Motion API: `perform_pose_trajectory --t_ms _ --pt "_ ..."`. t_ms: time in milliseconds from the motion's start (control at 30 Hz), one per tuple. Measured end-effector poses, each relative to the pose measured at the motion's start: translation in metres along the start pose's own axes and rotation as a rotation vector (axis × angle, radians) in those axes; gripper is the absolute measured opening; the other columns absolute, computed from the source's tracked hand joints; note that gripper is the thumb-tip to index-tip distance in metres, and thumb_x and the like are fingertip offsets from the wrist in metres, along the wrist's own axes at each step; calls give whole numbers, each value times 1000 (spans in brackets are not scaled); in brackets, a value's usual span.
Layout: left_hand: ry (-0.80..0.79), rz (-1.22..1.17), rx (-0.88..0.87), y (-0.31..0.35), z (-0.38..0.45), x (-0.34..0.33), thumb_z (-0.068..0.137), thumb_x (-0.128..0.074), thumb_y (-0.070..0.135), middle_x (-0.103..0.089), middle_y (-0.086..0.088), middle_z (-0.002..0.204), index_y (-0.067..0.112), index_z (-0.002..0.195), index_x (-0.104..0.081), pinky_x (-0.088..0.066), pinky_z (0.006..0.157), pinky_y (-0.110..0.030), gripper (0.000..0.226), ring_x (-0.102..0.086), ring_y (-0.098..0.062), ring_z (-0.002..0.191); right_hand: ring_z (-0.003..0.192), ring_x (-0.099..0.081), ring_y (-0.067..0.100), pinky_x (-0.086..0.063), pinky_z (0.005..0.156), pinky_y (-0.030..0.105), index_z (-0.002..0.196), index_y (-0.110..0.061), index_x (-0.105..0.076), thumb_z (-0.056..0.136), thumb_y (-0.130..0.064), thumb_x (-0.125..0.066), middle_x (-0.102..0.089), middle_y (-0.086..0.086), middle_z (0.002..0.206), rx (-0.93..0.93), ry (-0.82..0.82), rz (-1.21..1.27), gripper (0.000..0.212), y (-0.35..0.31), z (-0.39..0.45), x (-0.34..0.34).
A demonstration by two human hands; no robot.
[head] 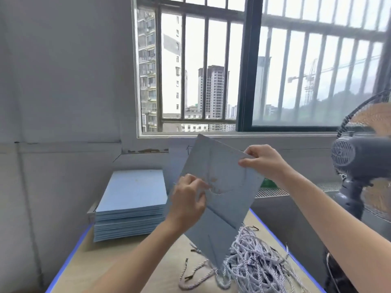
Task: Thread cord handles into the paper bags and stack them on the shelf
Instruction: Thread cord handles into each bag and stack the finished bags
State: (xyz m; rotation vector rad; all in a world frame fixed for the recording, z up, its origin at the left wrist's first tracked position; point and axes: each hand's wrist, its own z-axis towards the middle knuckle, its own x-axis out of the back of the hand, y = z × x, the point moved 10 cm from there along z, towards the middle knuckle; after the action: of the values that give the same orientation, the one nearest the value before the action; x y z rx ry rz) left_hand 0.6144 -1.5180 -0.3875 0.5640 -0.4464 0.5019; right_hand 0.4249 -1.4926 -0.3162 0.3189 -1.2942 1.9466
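I hold a flat pale-blue paper bag up in the air above the table, tilted, its top edge toward the upper right. My right hand pinches the bag's top edge. My left hand pinches the bag's left side, where a cord shows as a faint loop through the paper. A heap of white twisted cord handles with dark tips lies on the table below the bag. A stack of flat blue bags rests at the table's far left.
The wooden table has a blue edge. A dark standing fan is close on the right. A barred window and a grey wall stand behind. A few loose cords lie near the front.
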Motion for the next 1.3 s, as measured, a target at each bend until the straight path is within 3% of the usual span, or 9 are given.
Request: perform_pose_trajectory --t_ms 167,433,633,733,867,933,1033,1167,1300 --pt "-237 -26 108 -44 -11 -62 95 -52 25 -55 -1 115 16 117 -61 -29 92 -14 26 -49 -15 113 95 -60 25 -49 86 39 98 -10 -66 79 -15 -67 -67 8 99 -62 178 -25 20 44 37 -3" --pt "-487 175 155 -119 -11 -123 88 -59 46 -46 -1 121 16 129 -48 -33 99 -24 52 -43 -16 115 102 -56 25 -42 85 33 115 -9 -56 81 -14 -66 -61 10 117 -340 180 124 36 171 97 -92" --pt "-590 308 150 -150 -22 -156 94 -51 24 -49 1 120 14 116 -58 -42 91 -34 25 -44 -18 115 120 -39 31 -36 96 40 119 -14 -53 90 -43 -52 -46 13 125 -367 -83 -670 41 248 84 -169" --pt "-597 368 134 -153 -19 -161 94 -52 22 -53 -2 115 10 108 -60 -43 88 -34 21 -46 -20 111 108 -39 27 -33 88 39 106 -18 -58 87 -45 -55 -44 8 111 -233 30 -829 34 239 83 -170" --pt "-727 549 48 -137 -22 -175 86 -49 5 -53 -9 111 7 102 -57 -36 74 -32 18 -45 -26 107 66 -53 29 -41 57 37 73 -10 -60 51 -1 -80 -52 10 73 40 -22 -978 31 214 74 -194" --pt "-818 619 -3 -130 -19 -176 85 -49 4 -56 -12 110 4 99 -59 -34 71 -34 17 -49 -30 105 80 -58 28 -46 65 38 86 -11 -62 61 -2 -75 -58 9 86 81 -131 -1090 29 202 67 -203" --pt "-767 631 -51 -123 2 -151 89 -48 11 -61 -16 104 3 86 -59 -37 67 -34 14 -55 -34 99 119 -44 22 -35 93 34 120 -16 -50 90 -9 -41 -49 3 124 118 -246 -1149 32 182 72 -212" --pt "-514 537 -54 -122 23 -83 93 -45 24 -63 -8 104 8 102 -66 -45 81 -32 28 -53 -27 101 116 -48 27 -41 90 35 121 -15 -54 92 -12 -38 -51 6 123 216 -347 -899 33 116 71 -230" --pt "-405 547 45 -159 23 -7 94 -45 26 -61 -4 104 13 105 -66 -44 81 -31 28 -54 -25 101 100 -58 30 -42 72 31 108 -16 -63 92 -14 -37 -61 4 113 388 -259 -719 31 40 66 -241"
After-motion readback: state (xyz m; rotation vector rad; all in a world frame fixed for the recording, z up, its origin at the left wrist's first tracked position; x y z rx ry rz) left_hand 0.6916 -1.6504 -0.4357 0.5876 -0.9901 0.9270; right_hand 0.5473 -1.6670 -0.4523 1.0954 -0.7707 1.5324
